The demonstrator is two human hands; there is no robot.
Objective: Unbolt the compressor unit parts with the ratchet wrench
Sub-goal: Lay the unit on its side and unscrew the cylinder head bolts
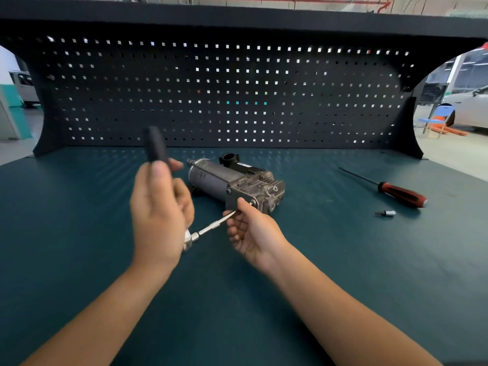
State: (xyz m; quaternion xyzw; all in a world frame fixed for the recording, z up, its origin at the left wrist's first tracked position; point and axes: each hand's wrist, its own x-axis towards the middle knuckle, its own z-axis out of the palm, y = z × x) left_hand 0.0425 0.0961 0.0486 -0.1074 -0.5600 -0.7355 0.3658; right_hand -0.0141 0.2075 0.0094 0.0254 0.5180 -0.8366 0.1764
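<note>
The compressor unit point(232, 180) is made of dull grey metal, smooth on its round body and ribbed at one end. The ratchet wrench point(190, 238) is made of shiny silver metal, with a matt black grip. The table top point(343, 260) is covered with a matt green sheet, and the screwdriver point(401, 194) is fitted with a glossy red and black handle.

A dark teal workbench point(79, 207) with a black pegboard point(211, 96) rising along its far edge. The grey compressor unit point(219, 178) lies on its side near the middle. Far right lies a red-and-black-handled screwdriver point(396, 192), and just nearer it a small metal piece point(386, 213), possibly a socket bit.
</note>
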